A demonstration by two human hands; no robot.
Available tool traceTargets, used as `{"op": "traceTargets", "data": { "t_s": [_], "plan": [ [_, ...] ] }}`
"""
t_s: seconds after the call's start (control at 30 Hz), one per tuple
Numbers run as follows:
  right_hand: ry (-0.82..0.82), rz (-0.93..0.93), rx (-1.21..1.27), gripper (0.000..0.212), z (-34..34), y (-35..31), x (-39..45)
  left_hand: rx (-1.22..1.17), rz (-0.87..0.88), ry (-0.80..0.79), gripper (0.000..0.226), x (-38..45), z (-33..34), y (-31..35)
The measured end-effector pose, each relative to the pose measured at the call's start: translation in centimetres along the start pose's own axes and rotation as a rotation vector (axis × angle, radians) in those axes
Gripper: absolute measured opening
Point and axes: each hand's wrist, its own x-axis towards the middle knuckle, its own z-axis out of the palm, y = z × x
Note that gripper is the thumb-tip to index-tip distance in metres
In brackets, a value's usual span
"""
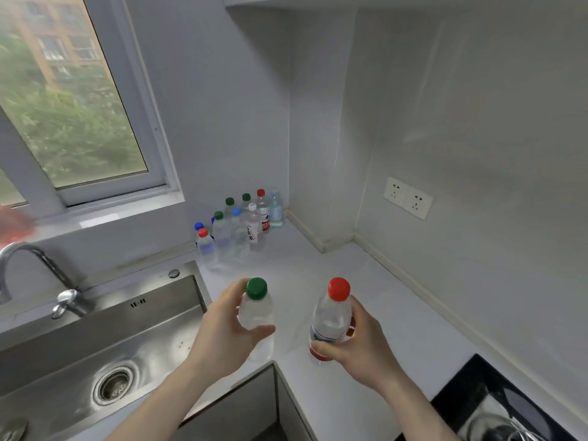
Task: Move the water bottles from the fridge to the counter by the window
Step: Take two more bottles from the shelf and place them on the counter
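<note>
We can read no text for certain. The red-capped bottle [331, 323] that we hold in our right hand [359, 342] bears a red, white and blue label, its print too blurred to make out. On the counter [381, 313], a white-capped bottle [253, 229] shows dark upright lettering and a red-capped bottle at the back [263, 211] a red label; neither can be read.

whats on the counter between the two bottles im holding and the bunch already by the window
Nothing: in the head view the white counter is bare between the green-capped bottle, the red-capped bottle and the cluster of bottles near the corner.
</note>
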Motion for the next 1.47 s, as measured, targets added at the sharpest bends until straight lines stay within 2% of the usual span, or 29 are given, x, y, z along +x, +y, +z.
{"op": "traceTargets", "data": {
  "t_s": [0.27, 0.47, 0.7, 0.87, 1.1, 1.2, 1.47],
  "plan": [
    [-0.026, 0.11, -0.06, 0.05, 3.8, 2.2, 6.8, 0.108, -0.033, -0.05, 0.062, 7.0, 0.3, -4.7],
    [0.037, 0.235, -0.068, 0.052, 7.7, 3.4, 11.8, 0.213, -0.016, -0.18, 0.061, 12.9, -0.3, -9.2],
    [0.129, 0.298, -0.131, 0.041, 12.0, 5.2, 16.5, 0.278, 0.001, -0.281, 0.064, 18.3, -0.5, -13.8],
    [0.15, 0.437, -0.17, 0.032, 14.1, 6.9, 18.1, 0.295, -0.032, -0.342, 0.063, 20.7, 0.9, -16.1],
    [0.144, 0.552, -0.192, 0.045, 14.6, 8.3, 18.6, 0.349, -0.033, -0.406, 0.058, 22.9, 3.8, -17.2],
    [0.146, 0.578, -0.177, 0.043, 14.1, 8.4, 19.2, 0.375, -0.025, -0.412, 0.055, 24.0, 4.7, -17.1],
    [0.172, 0.567, -0.082, 0.048, 13.1, 8.1, 23.5, 0.394, 0.011, -0.446, 0.047, 28.1, 6.3, -16.9]
  ]
}}
